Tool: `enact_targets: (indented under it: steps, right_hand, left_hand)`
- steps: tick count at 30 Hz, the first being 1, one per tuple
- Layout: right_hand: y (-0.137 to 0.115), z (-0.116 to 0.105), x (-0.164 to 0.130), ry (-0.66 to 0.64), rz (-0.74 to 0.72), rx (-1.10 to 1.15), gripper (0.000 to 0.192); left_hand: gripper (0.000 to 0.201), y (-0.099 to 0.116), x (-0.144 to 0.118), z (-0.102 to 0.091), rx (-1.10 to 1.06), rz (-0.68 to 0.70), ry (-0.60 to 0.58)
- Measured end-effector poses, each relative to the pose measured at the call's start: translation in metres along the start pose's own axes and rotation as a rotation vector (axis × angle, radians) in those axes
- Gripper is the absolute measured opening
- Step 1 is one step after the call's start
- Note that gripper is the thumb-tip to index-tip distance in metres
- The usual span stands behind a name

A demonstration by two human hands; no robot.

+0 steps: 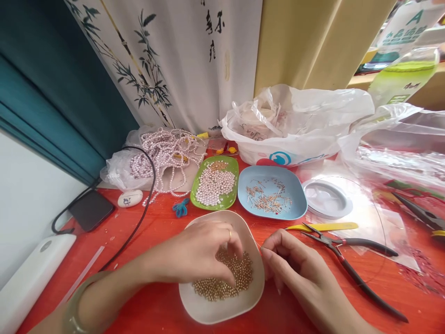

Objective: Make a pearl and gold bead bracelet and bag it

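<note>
My left hand reaches over a cream bowl of small gold beads. Its fingers are curved, with a gap between thumb and forefinger; the fingertips are at the beads, and nothing shows in them. Just right of the bowl's rim, my right hand pinches thumb against forefinger. A thin wire-like piece sticks out from that pinch towards the bowl; its kind is too fine to tell. Behind the bowl stand a green tray of pale pink pearl beads and a blue tray of short metal pins.
Black-handled pliers and yellow tweezers lie to the right, near a clear round spool. Strings of pink beads and a black cable are at left. A plastic-bagged tub stands behind.
</note>
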State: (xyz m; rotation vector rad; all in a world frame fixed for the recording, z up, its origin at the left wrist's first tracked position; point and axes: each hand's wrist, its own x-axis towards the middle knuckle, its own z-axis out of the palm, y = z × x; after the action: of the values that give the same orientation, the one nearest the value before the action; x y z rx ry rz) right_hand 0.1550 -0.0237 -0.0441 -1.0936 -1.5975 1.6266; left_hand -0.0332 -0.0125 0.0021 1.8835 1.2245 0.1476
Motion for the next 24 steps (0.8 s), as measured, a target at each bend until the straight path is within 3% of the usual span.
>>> enact_targets:
  steps: [3,5,8,13,18,24]
  right_hand:
    - [0.0,0.001,0.0,0.004,-0.003,0.002,0.021]
    - [0.0,0.001,0.0,0.007,0.001,0.002,0.021]
    - [-0.001,0.0,0.0,0.003,0.005,0.003,0.021]
    - [-0.001,0.0,0.0,-0.009,0.008,-0.005,0.02]
    - [0.0,0.002,-0.001,-0.035,-0.004,-0.045,0.021]
    - [0.004,0.003,-0.001,-0.027,-0.036,-0.095,0.02]
  left_hand:
    - [0.014,0.0,0.0,0.003,0.202,0.058,0.053]
    - [0.006,-0.003,0.002,0.005,0.223,0.057,0.073]
    - [0.01,-0.007,0.004,0.004,0.178,0.03,0.105]
    - [0.01,-0.009,0.008,0.002,-0.259,-0.106,0.169]
    - [0.009,-0.007,0.012,0.006,-0.755,-0.122,0.133]
    - [0.008,-0.007,0.015,0.015,-0.913,-0.15,0.143]
